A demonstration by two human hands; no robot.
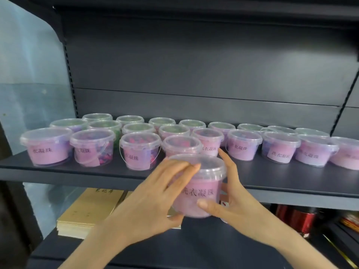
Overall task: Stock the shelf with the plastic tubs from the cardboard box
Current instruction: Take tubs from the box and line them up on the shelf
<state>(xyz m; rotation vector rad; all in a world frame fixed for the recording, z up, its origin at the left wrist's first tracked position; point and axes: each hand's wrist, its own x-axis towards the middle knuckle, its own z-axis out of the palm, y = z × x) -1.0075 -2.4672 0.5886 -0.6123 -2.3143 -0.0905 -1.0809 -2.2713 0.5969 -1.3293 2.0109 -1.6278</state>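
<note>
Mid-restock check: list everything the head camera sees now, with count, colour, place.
held tub: one, clear with pink label, in front of the shelf edge, between both hands
shelved tubs: roughly twenty, clear, pink or purple contents, in rows on the shelf
shelf: one, dark grey, middle
tan booklets: one stack, lower shelf, left
red items: count unclear, lower shelf, right
left hand: one, grips held tub's left side
right hand: one, grips its right side

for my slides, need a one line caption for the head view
Left hand and right hand hold a lidded tub before a shelf of matching tubs.
</note>
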